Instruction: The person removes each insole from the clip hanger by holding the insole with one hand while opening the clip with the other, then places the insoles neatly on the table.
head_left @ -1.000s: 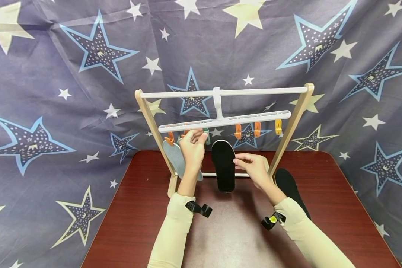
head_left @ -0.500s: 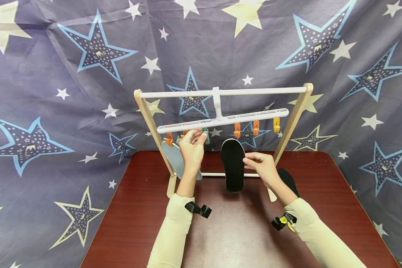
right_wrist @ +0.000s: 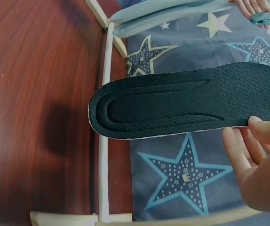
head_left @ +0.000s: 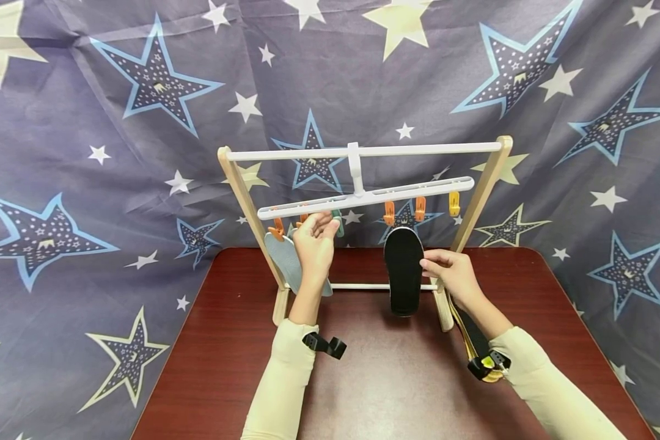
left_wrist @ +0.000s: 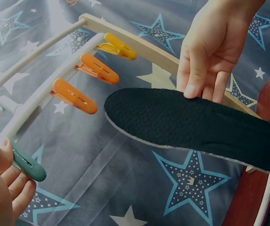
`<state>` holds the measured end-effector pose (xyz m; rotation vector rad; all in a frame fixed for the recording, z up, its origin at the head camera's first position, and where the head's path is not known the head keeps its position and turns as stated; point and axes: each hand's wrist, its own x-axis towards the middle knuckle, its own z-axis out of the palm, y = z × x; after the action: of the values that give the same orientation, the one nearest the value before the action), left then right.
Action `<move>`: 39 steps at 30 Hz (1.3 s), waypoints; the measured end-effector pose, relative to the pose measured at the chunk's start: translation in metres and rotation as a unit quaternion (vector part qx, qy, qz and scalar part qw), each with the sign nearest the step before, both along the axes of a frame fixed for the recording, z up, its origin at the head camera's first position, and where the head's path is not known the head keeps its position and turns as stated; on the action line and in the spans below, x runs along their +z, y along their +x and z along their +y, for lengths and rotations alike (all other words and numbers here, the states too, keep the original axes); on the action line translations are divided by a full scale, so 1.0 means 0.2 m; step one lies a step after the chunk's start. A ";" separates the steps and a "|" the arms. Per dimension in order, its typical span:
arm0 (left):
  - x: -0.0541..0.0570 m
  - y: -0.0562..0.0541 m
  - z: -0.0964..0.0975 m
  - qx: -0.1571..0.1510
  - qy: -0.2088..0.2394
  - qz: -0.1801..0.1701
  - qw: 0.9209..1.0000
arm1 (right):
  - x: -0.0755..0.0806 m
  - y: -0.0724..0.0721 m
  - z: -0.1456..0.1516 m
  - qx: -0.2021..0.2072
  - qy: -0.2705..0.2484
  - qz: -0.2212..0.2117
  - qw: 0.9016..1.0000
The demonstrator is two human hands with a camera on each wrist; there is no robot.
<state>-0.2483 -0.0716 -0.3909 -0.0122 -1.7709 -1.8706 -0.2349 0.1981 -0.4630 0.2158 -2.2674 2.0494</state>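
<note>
A black insole (head_left: 404,272) hangs upright below the right half of the white hanger (head_left: 365,198), pinched at its right edge by my right hand (head_left: 455,275). Its toe end lies just under the orange clips (head_left: 389,212), apart from them. In the left wrist view my left hand (left_wrist: 3,181) holds a green clip (left_wrist: 29,162) between thumb and fingers, near the hanger's middle. Behind that hand a light grey insole (head_left: 286,260) hangs from an orange clip (head_left: 277,228) at the hanger's left end. A yellow clip (head_left: 454,203) dangles at the right end.
The wooden stand (head_left: 477,195) with a white top rail (head_left: 423,150) bears the hanger, which tilts up to the right. A second dark insole (head_left: 473,333) lies on the red-brown table (head_left: 198,373), partly covered by my right wrist. A starry cloth (head_left: 143,183) hangs behind.
My right hand has carried the black insole to the right, from near the middle to under the orange clips. The left hand stays at the green clip.
</note>
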 end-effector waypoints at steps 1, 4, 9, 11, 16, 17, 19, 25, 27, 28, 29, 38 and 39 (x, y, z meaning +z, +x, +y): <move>0.00 0.00 0.00 -0.001 0.000 0.001 1.000 | 0.00 0.00 0.01 -0.001 0.004 0.000 1.000; 0.00 0.00 0.00 -0.003 0.002 0.000 1.000 | -0.01 0.00 0.05 -0.009 0.020 0.004 1.000; 0.00 0.00 0.00 -0.008 0.009 -0.008 1.000 | -0.02 0.00 0.12 -0.011 0.037 0.010 0.999; 0.00 0.00 0.00 -0.010 0.008 -0.009 1.000 | -0.03 0.01 0.15 -0.010 0.039 0.011 0.999; -0.01 0.00 -0.01 -0.013 0.002 -0.009 1.000 | -0.02 0.03 0.21 -0.010 0.044 0.011 0.999; -0.01 0.00 -0.01 -0.013 0.001 -0.008 1.000 | -0.02 0.03 0.22 -0.010 0.045 0.010 0.999; -0.01 0.00 0.00 -0.014 0.000 -0.009 1.000 | -0.02 0.04 0.24 -0.011 0.047 0.008 0.999; 0.00 0.00 0.00 -0.012 0.001 -0.006 1.000 | -0.01 0.07 0.30 -0.020 0.053 -0.002 0.998; 0.00 0.00 0.00 -0.010 0.001 -0.005 1.000 | -0.02 0.07 0.33 -0.021 0.047 -0.005 0.999; 0.00 0.00 0.00 -0.010 0.001 -0.005 1.000 | -0.02 0.08 0.34 -0.022 0.045 -0.005 0.999; 0.00 0.00 0.00 -0.011 0.002 -0.005 1.000 | -0.02 0.08 0.35 -0.022 0.044 -0.005 0.999; 0.00 -0.01 -0.01 -0.011 0.000 -0.007 1.000 | -0.03 0.11 0.47 -0.032 0.057 -0.008 0.998; 0.00 -0.01 -0.01 -0.010 0.000 -0.007 1.000 | -0.03 0.11 0.48 -0.034 0.062 -0.008 0.997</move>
<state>-0.2495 -0.0729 -0.3907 -0.0172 -1.7862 -1.8903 -0.2135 0.2940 -0.4694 0.1269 -2.3791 1.8863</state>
